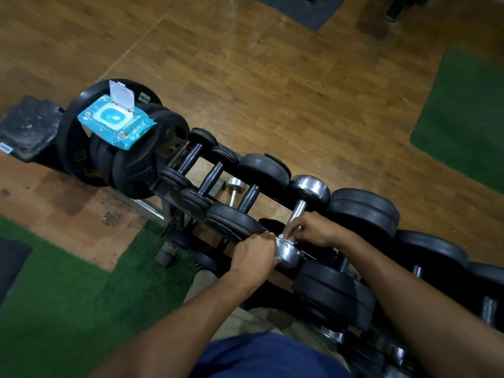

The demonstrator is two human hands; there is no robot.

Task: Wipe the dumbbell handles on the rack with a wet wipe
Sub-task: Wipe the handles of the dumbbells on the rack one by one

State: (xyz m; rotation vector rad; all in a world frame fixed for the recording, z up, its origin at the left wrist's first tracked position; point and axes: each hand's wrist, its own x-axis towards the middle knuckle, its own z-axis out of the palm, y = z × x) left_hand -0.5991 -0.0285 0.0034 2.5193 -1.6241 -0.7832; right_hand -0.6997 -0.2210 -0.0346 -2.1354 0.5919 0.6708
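A chrome dumbbell [309,186] lies across the black dumbbell rack [174,156], among several black rubber dumbbells. My left hand [253,253] grips the chrome dumbbell's near head and steadies it. My right hand [313,229] is closed around the lower end of its handle, pressing a white wet wipe [283,237] against the metal. Only a small bit of the wipe shows between my fingers. The upper part of the handle [298,208] is bare and shiny.
A blue pack of wet wipes [117,120] with its lid open rests on stacked black weight plates [131,170] at the rack's left end. More dumbbells [362,211] fill the rack to the right. Wooden floor and green mats [54,304] surround the rack.
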